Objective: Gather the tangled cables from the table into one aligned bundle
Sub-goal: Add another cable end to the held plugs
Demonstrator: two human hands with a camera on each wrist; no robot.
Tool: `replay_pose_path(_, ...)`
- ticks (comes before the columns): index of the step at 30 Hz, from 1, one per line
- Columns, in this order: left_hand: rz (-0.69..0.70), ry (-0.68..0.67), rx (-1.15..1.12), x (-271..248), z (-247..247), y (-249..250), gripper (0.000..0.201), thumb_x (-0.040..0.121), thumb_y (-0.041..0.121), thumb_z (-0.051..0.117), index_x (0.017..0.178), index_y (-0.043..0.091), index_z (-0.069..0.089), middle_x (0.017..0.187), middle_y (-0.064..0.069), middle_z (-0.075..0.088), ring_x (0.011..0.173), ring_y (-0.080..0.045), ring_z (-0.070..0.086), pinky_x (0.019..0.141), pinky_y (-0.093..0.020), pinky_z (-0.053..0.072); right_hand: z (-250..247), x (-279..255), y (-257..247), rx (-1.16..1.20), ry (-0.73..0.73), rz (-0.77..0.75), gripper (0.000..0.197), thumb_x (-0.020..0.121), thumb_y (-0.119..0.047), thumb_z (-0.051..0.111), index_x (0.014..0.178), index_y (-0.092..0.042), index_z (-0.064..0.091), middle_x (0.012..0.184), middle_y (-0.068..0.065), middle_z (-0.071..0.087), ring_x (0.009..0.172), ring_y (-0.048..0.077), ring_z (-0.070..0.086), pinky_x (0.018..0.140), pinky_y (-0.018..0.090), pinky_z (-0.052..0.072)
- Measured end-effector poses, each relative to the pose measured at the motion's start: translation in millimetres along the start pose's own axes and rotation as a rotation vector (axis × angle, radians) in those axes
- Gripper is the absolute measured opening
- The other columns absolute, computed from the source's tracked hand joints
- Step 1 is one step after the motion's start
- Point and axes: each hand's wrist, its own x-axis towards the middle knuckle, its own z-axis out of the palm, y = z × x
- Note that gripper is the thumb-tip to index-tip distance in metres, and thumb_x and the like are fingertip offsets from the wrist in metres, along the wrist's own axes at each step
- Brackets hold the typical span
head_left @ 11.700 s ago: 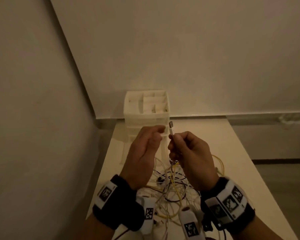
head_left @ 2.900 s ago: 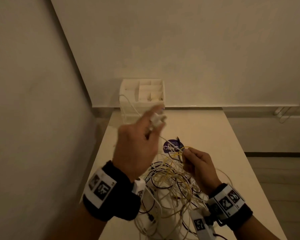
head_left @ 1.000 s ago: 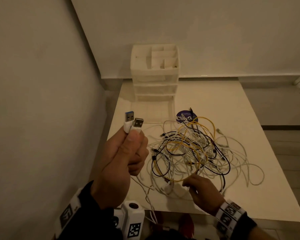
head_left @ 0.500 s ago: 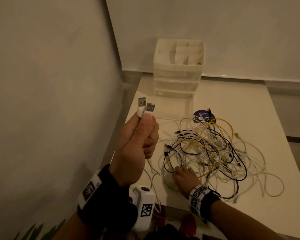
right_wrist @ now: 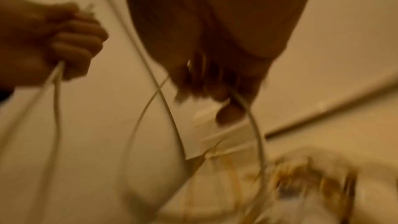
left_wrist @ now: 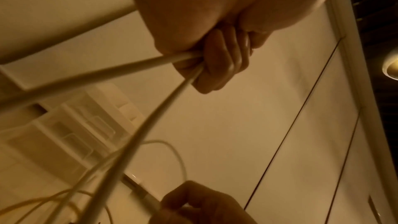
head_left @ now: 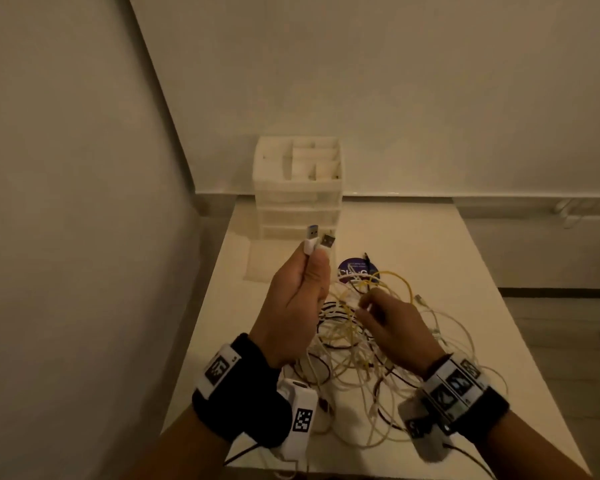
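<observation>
Sorting is the step in hand: the left hand (head_left: 297,306) is raised above the worktop (head_left: 413,230) and clenched round two white cables (left_wrist: 120,125), their USB plugs (head_left: 321,240) standing side by side above the thumb. The right hand (head_left: 394,327) hovers low over the tangle (head_left: 368,341), fingers curled; the left wrist view shows it pinching a white connector (left_wrist: 148,198), though the right wrist view is too blurred to confirm the grip.

By my reading, only two ends are gathered so far and most of the work remains. The next move calls for drawing that third end clear of the knot without dragging the whole heap along, then setting its plug level with the two already held.

The tangle lies on the near half of the worktop, a loose heap of white, yellow and black cords looped through one another, some trailing over the near edge. Behind it sit a round dark sticker (head_left: 355,271) and a white drawer organiser (head_left: 298,188).
</observation>
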Motion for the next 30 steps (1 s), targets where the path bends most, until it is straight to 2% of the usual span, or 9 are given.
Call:
replay_pose_path(2,0.004,-0.034,0.022,6.6,11.3,-3.4,0.031,0.100,0.039,0.034,0.073,0.026,0.040,0.060,0.006,0.028,0.047,-0.006,0.021,0.041,-0.015,0.023,-15.7,11.8,4.1,-0.237,-0.094,0.039,0.012,0.093,-0.027,0.058,0.092,-0.016,0.062,0.068,-0.004,0.061,0.063,0.012,0.056,0.059,0.027,0.035)
replay_pose_path(5,-0.006,-0.048,0.040,15.8,20.2,-8.8,0.030,0.096,0.046,0.037,0.074,0.026,0.042,0.059,0.007,0.029,0.046,-0.008,0.022,0.041,-0.018,0.023,-42.4,18.9,4.0,-0.183,0.062,0.099,0.020,0.094,-0.031,0.057,0.088,-0.013,0.062,0.068,-0.002,0.060,0.060,0.012,0.053,0.054,0.025,0.034)
replay_pose_path(10,0.014,-0.044,0.105,30.3,29.4,-14.4,0.026,0.092,0.046,0.050,0.087,0.020,0.052,0.058,0.008,0.033,0.048,-0.006,0.032,0.048,-0.024,0.029,-74.0,5.2,-27.0,0.635,0.209,0.155,0.047,0.094,-0.034,0.055,0.075,0.008,0.049,0.054,0.008,0.050,0.046,0.020,0.042,0.053,0.037,0.038)
replay_pose_path(15,0.036,-0.067,0.046,40.3,47.4,-10.0,0.031,0.088,0.046,0.054,0.095,0.016,0.057,0.064,0.011,0.047,0.050,-0.006,0.039,0.051,-0.021,0.034,-75.3,-9.0,-66.8,1.060,0.087,-0.018,0.030,0.098,-0.021,0.049,0.085,0.003,0.058,0.066,0.011,0.047,0.056,0.019,0.038,0.053,0.032,0.034)
replay_pose_path(18,0.013,-0.065,-0.015,41.7,58.1,-6.5,0.029,0.089,0.047,0.054,0.099,0.021,0.061,0.075,0.000,0.060,0.065,-0.017,0.058,0.058,-0.033,0.047,-70.3,-14.5,-77.9,0.976,0.132,-0.076,0.026,0.100,-0.014,0.044,0.094,-0.005,0.068,0.073,0.021,0.055,0.062,0.019,0.046,0.057,0.031,0.040)
replay_pose_path(20,-0.006,-0.042,-0.012,42.6,63.3,-7.4,0.034,0.090,0.050,0.051,0.101,0.020,0.061,0.086,-0.015,0.064,0.078,-0.035,0.063,0.066,-0.053,0.054,-67.5,-14.5,-79.5,0.858,0.236,-0.090,0.024,0.099,-0.015,0.049,0.095,-0.015,0.072,0.076,0.011,0.068,0.064,0.018,0.059,0.060,0.032,0.048)
replay_pose_path(22,-0.016,-0.009,0.018,43.7,67.2,-8.6,0.039,0.092,0.051,0.046,0.105,0.018,0.061,0.096,-0.019,0.064,0.093,-0.039,0.063,0.080,-0.061,0.052,-66.1,-12.2,-77.6,0.747,0.318,-0.074,0.021,0.097,-0.017,0.053,0.097,-0.020,0.073,0.081,0.002,0.074,0.071,0.019,0.069,0.066,0.038,0.057)
replay_pose_path(25,-0.001,0.032,0.065,45.3,69.5,-11.4,0.040,0.092,0.053,0.040,0.105,0.021,0.061,0.097,-0.012,0.065,0.093,-0.031,0.065,0.080,-0.055,0.053,-65.0,-11.5,-74.0,0.657,0.378,-0.081,0.016,0.095,-0.019,0.058,0.093,-0.019,0.073,0.077,0.001,0.074,0.067,0.021,0.071,0.064,0.043,0.060)
replay_pose_path(30,0.099,0.063,0.161,45.1,71.4,-11.7,0.037,0.097,0.048,0.035,0.094,0.016,0.056,0.081,-0.001,0.060,0.075,-0.023,0.060,0.067,-0.046,0.054,-64.7,-12.2,-67.7,0.644,0.395,-0.170,0.017,0.092,-0.022,0.059,0.087,-0.014,0.073,0.062,-0.001,0.068,0.045,0.020,0.059,0.048,0.030,0.051)
